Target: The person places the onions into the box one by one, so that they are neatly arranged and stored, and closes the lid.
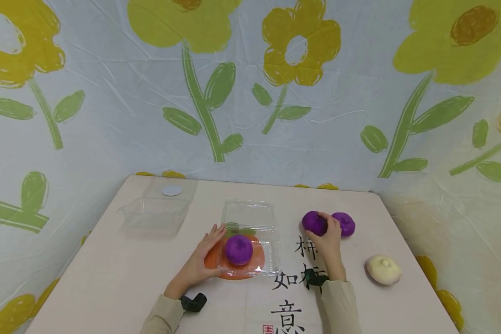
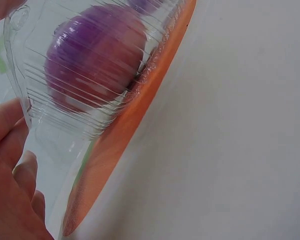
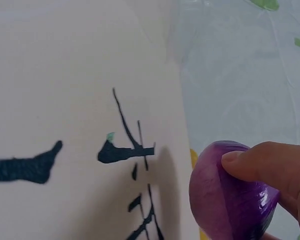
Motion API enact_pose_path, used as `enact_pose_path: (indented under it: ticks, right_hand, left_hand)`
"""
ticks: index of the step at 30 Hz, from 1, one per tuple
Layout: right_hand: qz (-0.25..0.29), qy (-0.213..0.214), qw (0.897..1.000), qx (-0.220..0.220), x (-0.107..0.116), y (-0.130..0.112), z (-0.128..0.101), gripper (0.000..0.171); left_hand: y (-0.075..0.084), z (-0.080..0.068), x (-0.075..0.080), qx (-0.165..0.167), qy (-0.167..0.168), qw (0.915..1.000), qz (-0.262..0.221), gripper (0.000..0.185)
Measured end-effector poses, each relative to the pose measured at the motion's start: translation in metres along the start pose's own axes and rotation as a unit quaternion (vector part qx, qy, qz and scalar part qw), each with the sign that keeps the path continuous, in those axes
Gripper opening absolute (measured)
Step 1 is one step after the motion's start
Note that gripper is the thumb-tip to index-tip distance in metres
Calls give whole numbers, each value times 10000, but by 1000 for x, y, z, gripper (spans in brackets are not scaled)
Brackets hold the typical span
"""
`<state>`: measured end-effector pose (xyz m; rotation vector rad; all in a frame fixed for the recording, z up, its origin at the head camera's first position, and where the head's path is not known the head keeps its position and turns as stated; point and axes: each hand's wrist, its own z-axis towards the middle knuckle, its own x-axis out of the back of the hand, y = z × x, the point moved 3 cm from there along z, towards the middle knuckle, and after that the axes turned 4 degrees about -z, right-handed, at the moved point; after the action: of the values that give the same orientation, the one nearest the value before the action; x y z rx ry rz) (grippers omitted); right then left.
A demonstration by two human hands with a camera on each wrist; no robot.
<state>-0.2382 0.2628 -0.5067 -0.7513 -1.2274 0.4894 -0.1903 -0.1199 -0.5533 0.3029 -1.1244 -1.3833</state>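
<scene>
An open clear clamshell box [image 1: 271,253] sits on an orange round mat [image 1: 210,260] at mid-table, with a purple onion [image 1: 239,249] inside it. My left hand [image 1: 210,246] rests against the box's left side with its fingers fairly straight. The left wrist view shows that onion [image 2: 92,55] through the ribbed box wall [image 2: 50,135], my fingers [image 2: 7,125] touching the plastic. My right hand [image 1: 327,228] grips a second purple onion [image 1: 313,221] on the table; its thumb [image 3: 260,162] presses on that onion [image 3: 225,205].
A third purple onion [image 1: 345,224] lies just right of the gripped one. A white onion [image 1: 383,269] sits near the table's right edge. Another clear box [image 1: 156,214] and a small round disc [image 1: 172,190] are at the back left. Black calligraphy [image 1: 290,278] marks the tabletop.
</scene>
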Motion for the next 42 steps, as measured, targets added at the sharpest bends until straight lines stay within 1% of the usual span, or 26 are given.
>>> enact_pose_path:
  ticks: [4,7,11,14,18,22,25,28,34,39,42]
  right_hand:
    - [1,52,9999,119,6,-5,-1,67]
    - [68,184,9994,293,12,-10,-1,67]
    - [333,360,9974,525,20,-18,-3,68]
    - [603,405,9954,626,24,-25,-6,68]
    - [794,350,9942,640,29,-33,-11,70]
    - [784,305,9944,642,33,-42,-15,74]
    - [815,259,9936,739,36,-49,-19,75]
    - [847,176,9924,881,38,-55,-23,76]
    - [747,89,9898,1212,39,-68,-34,76]
    - [779,-81,9845,1568,35,-79,-44,79]
    - [777,-223,9804,1798,31,-84,-51,78]
  left_hand:
    - [-1,-1,1,25,-37,10000,11,94]
    - [0,0,1,-1,-66,10000,-21,93]
    - [0,0,1,-1,-89,9999,-79,92]
    - [-1,0,1,28,-100,9999,-88,93]
    - [-1,0,1,47,-101,9999,-90,93]
    - [-1,0,1,24,-99,9999,-75,93]
    - [-1,0,1,21,-98,9999,-70,93]
    - [-1,0,1,42,-98,9999,-75,94]
    - [-2,0,1,31,-95,9999,-54,94]
    - [-2,0,1,69,-99,9999,-54,94]
    - [-2,0,1,32,-82,9999,-70,94]
